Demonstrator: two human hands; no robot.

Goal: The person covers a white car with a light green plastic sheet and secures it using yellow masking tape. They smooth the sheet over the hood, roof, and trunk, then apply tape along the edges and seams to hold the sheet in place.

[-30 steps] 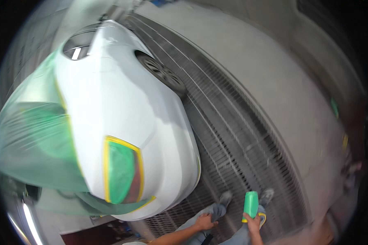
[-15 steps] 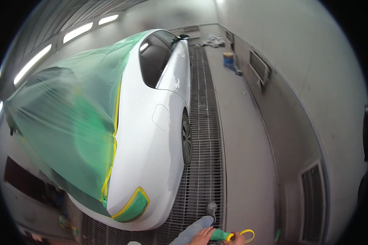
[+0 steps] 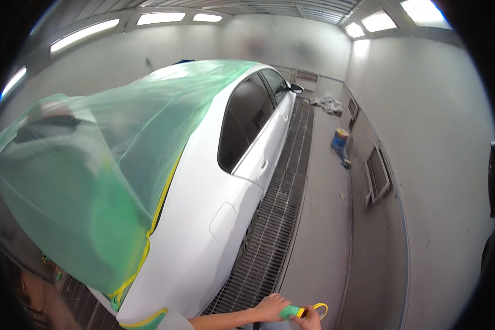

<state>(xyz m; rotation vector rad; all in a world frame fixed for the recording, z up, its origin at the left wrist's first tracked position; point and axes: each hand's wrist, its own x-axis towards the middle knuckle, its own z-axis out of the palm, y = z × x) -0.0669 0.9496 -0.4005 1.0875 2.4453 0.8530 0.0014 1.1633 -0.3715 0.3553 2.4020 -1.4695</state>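
Note:
At the lower edge, my left hand (image 3: 272, 308) is closed around a roll of green masking film (image 3: 289, 312) with a yellow end. My right hand (image 3: 312, 319) is closed at that yellow end, its fingers partly cut off by the frame. A ring of yellow tape (image 3: 325, 309) stands out beside the right hand. To the left is a white car (image 3: 203, 192), its rear and roof draped in green masking film (image 3: 115, 214). Yellow tape (image 3: 148, 242) runs along the film's edge. A green patch edged in yellow (image 3: 148, 319) covers the tail lamp area.
A floor grating (image 3: 269, 242) runs along the car's right side. Against the right wall stand a blue can (image 3: 340, 137) and a crumpled grey sheet (image 3: 328, 104). The door mirror (image 3: 296, 88) juts out farther ahead. A framed vent (image 3: 377, 173) sits low in the wall.
The view has tilted up, bringing more of the ceiling lamps and far wall into sight. Both hands still hold the green roll, and the left forearm now shows reaching across the lower edge.

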